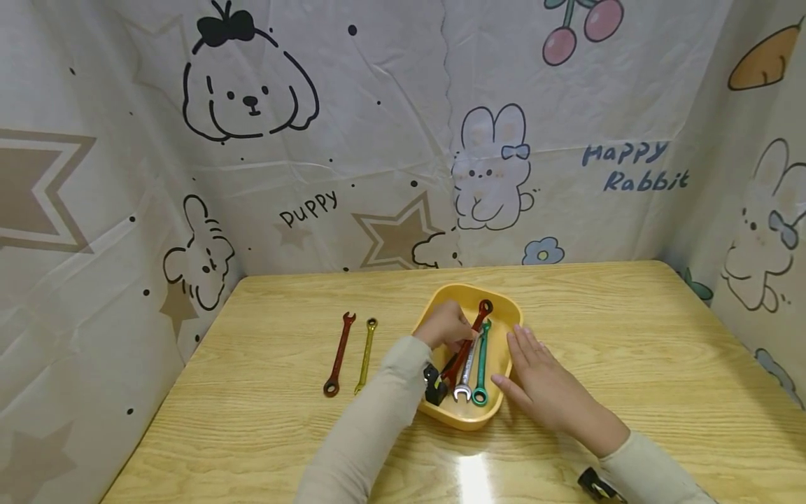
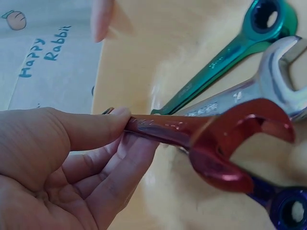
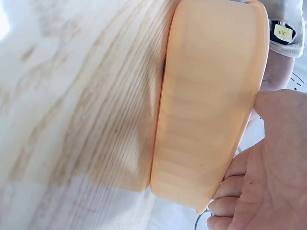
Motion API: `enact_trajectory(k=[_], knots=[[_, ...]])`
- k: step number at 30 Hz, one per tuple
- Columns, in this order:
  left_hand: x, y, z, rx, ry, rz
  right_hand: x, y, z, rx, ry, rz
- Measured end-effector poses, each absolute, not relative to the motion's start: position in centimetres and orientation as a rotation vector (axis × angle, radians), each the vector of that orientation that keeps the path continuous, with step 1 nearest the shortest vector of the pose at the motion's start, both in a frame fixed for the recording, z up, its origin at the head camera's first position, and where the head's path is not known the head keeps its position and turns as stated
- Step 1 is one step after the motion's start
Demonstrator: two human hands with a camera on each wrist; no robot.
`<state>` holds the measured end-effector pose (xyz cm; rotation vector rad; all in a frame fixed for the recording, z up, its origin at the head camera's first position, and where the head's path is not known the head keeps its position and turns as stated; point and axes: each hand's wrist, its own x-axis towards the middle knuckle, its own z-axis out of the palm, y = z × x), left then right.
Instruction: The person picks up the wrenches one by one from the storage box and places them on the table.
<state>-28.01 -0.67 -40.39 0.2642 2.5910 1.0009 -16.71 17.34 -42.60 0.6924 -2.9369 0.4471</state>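
Note:
My left hand (image 1: pixel 448 327) reaches into a yellow plastic bin (image 1: pixel 462 422) and pinches a red wrench (image 2: pixel 168 132) between thumb and fingers. The wrench's open end points away from the hand in the left wrist view. Beside it in the bin lie a silver wrench (image 2: pixel 230 98) and a green wrench (image 2: pixel 211 72). Part of a dark blue wrench (image 2: pixel 268 192) shows beneath the red one. My right hand (image 1: pixel 548 385), fingers extended, rests against the bin's right side. In the right wrist view its fingers lie along the bin's rim (image 3: pixel 244 120).
Left of the bin, another red wrench (image 1: pixel 340 353) and a yellow wrench (image 1: pixel 366 357) lie side by side on the wooden table (image 1: pixel 252 434). A printed curtain (image 1: pixel 378 140) hangs behind the table and along both sides.

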Motion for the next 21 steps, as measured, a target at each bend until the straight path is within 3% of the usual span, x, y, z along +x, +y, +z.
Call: enact_trajectory(k=[21], knots=[[-28.3, -3.8, -37.3, 0.176, 2.478, 1.361, -16.8, 17.4, -42.5, 0.672, -2.956, 0.459]])
